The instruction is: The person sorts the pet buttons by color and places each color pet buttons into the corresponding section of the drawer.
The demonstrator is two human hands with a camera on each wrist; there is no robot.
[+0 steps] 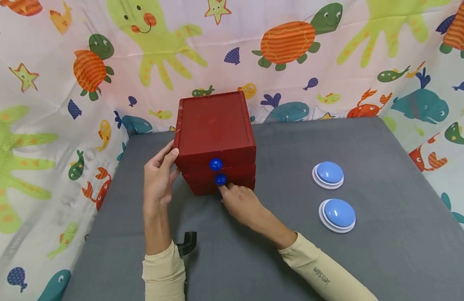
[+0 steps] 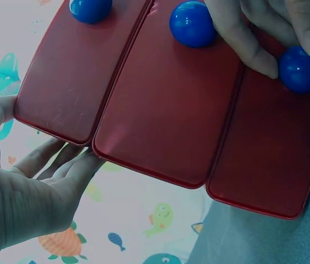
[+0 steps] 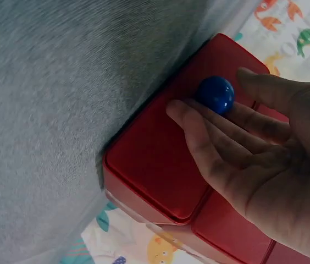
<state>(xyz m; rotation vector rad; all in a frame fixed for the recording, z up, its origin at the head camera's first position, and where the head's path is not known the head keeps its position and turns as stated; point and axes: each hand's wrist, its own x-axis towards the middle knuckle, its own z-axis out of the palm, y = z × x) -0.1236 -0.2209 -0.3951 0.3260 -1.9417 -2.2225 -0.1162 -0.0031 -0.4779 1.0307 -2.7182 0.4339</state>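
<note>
A dark red box of three stacked drawers [image 1: 216, 125] stands on the grey table, each drawer front bearing a round blue knob. My left hand [image 1: 158, 177] rests against the box's left side, thumb at the upper front corner and fingers laid along the side wall. At the lowest drawer front [image 2: 265, 143], my right hand [image 1: 241, 202] has its fingers and thumb around the bottom blue knob [image 2: 299, 70]. In the right wrist view that knob [image 3: 216, 94] sits between the thumb and the other fingers. The head view mostly hides it behind the hand. All the drawers look closed.
Two blue push buttons with white bases, one farther back [image 1: 329, 173] and one nearer [image 1: 338, 214], sit on the table [image 1: 277, 167] to the right. A black curved piece [image 1: 188, 243] shows beside the left sleeve. Cloth printed with sea animals [image 1: 232, 79] hangs behind and at both sides.
</note>
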